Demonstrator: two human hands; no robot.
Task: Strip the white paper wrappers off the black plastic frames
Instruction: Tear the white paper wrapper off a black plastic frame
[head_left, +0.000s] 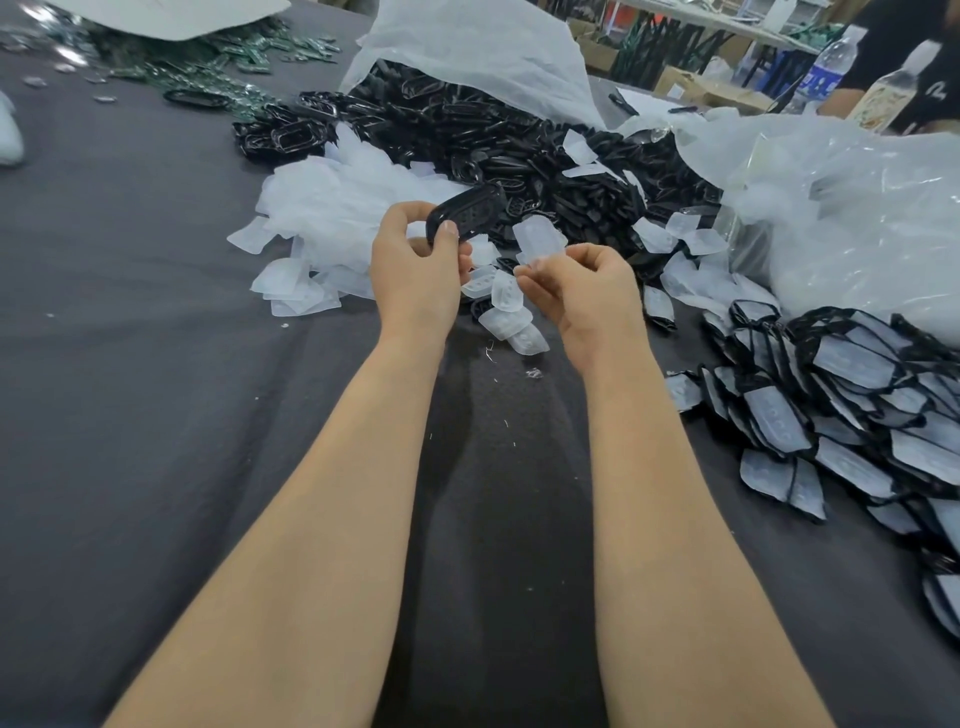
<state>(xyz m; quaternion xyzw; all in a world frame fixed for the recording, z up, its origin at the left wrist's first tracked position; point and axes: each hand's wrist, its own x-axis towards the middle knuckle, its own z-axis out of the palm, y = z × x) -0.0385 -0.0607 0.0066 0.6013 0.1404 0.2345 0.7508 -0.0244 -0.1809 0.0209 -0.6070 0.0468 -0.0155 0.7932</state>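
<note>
Pinching frame (470, 215) in left fingers (410, 213), wrapper (537, 236) in right.

A bare black frame (467, 215), tilted, hangs above the table beside its peeled-off white wrapper (537, 240).

Factory assembly workshop, cloth-covered worktable (130, 364), bulk heap of black frames (493, 140), plastic sacks (857, 218), cardboard cartons (691, 85) behind

No legible text, bottle label (822, 83) — blurred
</note>
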